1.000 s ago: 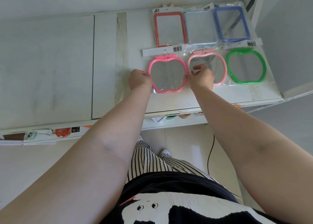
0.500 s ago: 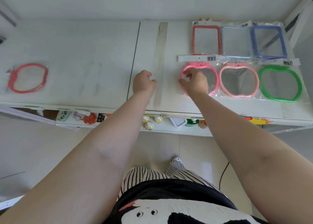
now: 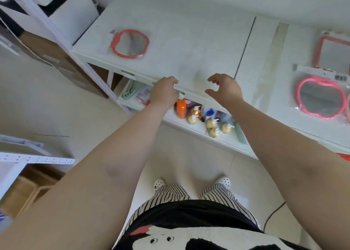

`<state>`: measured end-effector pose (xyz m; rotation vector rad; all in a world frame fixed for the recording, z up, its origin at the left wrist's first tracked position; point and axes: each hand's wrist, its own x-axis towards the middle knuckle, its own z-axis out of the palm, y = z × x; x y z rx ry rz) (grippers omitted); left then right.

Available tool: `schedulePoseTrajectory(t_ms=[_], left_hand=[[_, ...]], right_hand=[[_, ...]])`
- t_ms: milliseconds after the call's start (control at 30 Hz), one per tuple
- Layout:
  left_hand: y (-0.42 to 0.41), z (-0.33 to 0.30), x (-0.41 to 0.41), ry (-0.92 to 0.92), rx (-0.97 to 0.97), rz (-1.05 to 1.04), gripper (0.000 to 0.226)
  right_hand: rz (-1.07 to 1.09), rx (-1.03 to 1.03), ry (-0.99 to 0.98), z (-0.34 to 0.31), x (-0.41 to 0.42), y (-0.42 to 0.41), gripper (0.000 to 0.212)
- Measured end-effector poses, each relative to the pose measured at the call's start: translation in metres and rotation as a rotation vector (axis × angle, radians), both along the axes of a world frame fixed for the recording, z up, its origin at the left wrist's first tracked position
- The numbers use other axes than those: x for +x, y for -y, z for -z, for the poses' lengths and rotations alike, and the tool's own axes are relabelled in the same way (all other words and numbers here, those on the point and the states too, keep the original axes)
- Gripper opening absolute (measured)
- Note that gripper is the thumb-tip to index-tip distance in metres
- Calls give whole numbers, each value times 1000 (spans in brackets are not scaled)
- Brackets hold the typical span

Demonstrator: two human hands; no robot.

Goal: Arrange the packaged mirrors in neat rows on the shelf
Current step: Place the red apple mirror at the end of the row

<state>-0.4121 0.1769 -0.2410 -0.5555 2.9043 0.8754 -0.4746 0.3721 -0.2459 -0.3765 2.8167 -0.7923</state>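
Pump bottles and an orange bottle are seen on the lower shelf, under the left hand, loosely curled and empty, and the right hand, spread and empty. Farther off on the top shelf, a red apple mirror is laid alone at the left, well apart from the pink apple mirror and red square mirror at the right. A barcode label is seen there, too blurred to be read.

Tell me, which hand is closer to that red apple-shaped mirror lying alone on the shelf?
The left. The left hand hangs at the shelf's front edge, below and right of the red apple mirror. The right hand is farther right, fingers spread, holding nothing.
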Motion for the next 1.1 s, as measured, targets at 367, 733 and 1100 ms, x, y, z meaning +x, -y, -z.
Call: schedulePoseTrajectory(t_ms=[367,733,1100], left_hand=[[155,6,46,3,-83,-54,40],[237,-4,0,37,-4,-239,32],[294,4,-74,56,82,-231,51]], right_hand=[[-177,44,-10,5,18,161,39],[-314,56,-41,4,-56,256,42],[-243,74,5,-4,-123,309,43]])
